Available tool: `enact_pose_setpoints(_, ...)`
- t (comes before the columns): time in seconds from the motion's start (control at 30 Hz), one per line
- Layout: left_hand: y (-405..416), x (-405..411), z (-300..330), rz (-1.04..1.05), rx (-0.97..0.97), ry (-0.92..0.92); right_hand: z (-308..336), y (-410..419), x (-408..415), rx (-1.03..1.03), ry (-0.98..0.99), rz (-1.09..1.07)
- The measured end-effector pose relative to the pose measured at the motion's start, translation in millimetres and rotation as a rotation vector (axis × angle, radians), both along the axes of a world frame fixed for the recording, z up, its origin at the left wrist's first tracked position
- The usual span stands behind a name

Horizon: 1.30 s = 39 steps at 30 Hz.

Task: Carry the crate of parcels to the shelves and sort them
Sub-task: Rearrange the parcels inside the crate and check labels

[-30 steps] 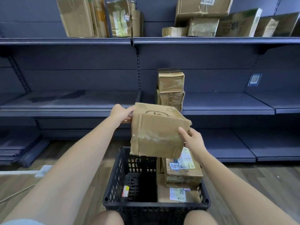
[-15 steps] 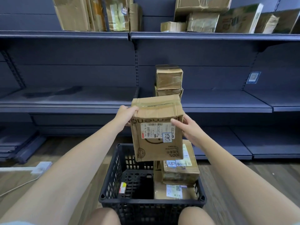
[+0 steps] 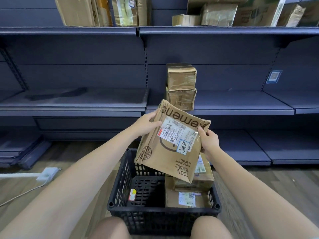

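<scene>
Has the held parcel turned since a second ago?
Yes. The held parcel has rotated above the crate: its label side now faces the camera.

A parcel depot or stockroom: long dark metal shelves (image 3: 224, 105) hold taped cardboard parcels (image 3: 181, 76), more along the top of the frame

Creased matt cardboard with a glossy paper label (image 3: 177, 133) is seen on the held parcel (image 3: 170, 152); black perforated plastic on the crate (image 3: 120, 185); matt painted metal on the shelves (image 3: 224, 104).
</scene>
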<state>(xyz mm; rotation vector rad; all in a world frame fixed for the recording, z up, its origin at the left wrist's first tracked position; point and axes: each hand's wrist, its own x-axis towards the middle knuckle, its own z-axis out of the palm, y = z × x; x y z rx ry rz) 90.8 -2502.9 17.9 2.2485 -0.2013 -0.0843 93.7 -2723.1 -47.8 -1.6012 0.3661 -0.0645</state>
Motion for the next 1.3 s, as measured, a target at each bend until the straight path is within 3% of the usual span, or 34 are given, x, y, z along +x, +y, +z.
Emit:
enact_pose_setpoints(0.13,0,-3,-8,0.116,0.244,0.105,-7,8,-2,0.044,0.053,-0.041)
enact_pose_setpoints(0.23,9,-1,-13,0.174,0.324,0.219,-13,12,0,0.076,0.091,-0.05)
enact_pose_setpoints(0.4,23,1,-22,0.351,0.574,-0.019,-16,17,-6,0.097,0.095,0.14)
enact_pose_setpoints(0.47,29,3,-28,0.415,0.595,0.015,-15,23,-9,0.103,0.09,0.214)
enact_pose_setpoints(0.67,44,-8,-63,0.504,0.587,0.131,-26,53,-21,-0.147,0.166,0.45)
enact_pose_setpoints(0.97,65,-14,-94,0.433,0.496,0.234,-53,81,-17,-0.314,0.176,0.399)
enact_pose_setpoints(1.13,75,-7,-96,0.48,0.525,0.142,-52,83,-10,-0.295,0.103,0.308)
enact_pose_setpoints(1.23,83,1,-86,0.486,0.559,0.025,-42,74,0,-0.59,-0.077,0.256)
enact_pose_setpoints(1.3,83,6,-79,0.444,0.586,-0.064,-36,68,6,-0.671,-0.146,0.369)
